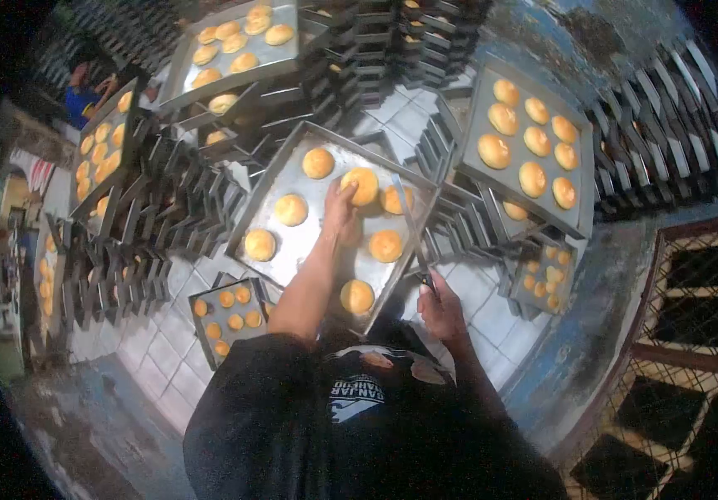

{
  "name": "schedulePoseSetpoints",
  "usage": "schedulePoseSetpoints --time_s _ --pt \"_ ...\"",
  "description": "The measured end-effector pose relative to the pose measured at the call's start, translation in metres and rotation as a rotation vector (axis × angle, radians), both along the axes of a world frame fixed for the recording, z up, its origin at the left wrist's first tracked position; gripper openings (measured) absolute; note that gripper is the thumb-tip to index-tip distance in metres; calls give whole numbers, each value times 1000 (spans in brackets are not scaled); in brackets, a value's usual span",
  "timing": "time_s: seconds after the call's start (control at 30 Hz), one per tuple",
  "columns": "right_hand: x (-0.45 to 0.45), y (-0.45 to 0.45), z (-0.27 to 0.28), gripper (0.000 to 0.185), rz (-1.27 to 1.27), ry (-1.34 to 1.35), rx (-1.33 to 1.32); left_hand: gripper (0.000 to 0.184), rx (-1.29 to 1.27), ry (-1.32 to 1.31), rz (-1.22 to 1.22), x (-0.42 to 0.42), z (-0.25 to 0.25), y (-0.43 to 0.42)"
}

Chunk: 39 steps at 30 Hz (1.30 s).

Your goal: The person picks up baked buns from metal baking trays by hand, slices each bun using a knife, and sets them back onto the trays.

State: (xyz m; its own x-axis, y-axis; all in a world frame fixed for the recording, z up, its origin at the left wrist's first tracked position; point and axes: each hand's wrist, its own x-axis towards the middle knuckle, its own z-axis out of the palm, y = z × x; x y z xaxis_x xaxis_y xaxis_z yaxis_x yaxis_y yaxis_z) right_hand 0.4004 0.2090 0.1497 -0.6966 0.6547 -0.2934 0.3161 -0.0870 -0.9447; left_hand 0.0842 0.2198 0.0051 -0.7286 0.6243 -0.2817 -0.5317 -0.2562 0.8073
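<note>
The round, golden-brown bun (pixel 363 185) is over the upper middle of a rectangular grey metal tray (pixel 302 187), gripped at its near edge by the left hand (pixel 341 212); whether it is lifted is unclear. The right hand (pixel 442 312) is closed around a long, thin-bladed, black-handled knife (pixel 411 223) slanting over the tray's right side. Six similar golden buns (pixel 290 210) lie around the held one, and tall stacks of dark metal trays (pixel 188 200) stand beyond on white floor tiles (pixel 155 354).
</note>
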Motion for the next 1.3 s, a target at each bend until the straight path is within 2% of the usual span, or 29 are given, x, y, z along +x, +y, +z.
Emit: schedulePoseSetpoints --time_s 0.03,0.07,0.1,0.17,0.23,0.3,0.43,0.47,0.57,0.67,0.77,1.0,1.1,1.2,1.3 --pt "-14 -5 12 50 -36 60 -189 43 301 -263 60 4 15 -11" --pt "-22 -11 10 52 2 41 -86 45 371 -406 55 7 41 -26" --pt "-29 -16 10 52 32 55 -84 45 380 -385 80 7 61 -41" --pt "-44 -27 11 52 118 28 37 48 451 -687 184 4 86 -67" --pt "-58 -42 25 51 181 97 -20 53 567 -661 185 -13 74 -83" --pt "-67 -55 26 50 240 86 193 53 411 -643 326 -25 81 -94" --pt "-76 -80 70 48 332 -79 225 48 401 -602 380 -15 145 -117" --pt "-75 -85 64 48 329 -37 264 46 456 -539 371 -17 141 -120" --pt "-72 -96 49 48 325 52 368 46 552 -560 362 -32 106 -126" --pt "-71 -103 64 48 348 -38 300 46 568 -579 359 -29 110 -131" --pt "-67 -107 64 47 352 -9 327 45 626 -608 335 -27 114 -135" --pt "-67 -110 49 48 342 30 417 45 637 -586 309 -25 111 -143" --pt "-74 -104 54 48 364 -62 347 43 573 -537 278 -9 120 -142" --pt "-101 -93 65 48 307 44 444 39 502 -481 140 15 123 -136" --pt "-114 -86 79 48 326 38 394 38 477 -529 196 15 120 -132"
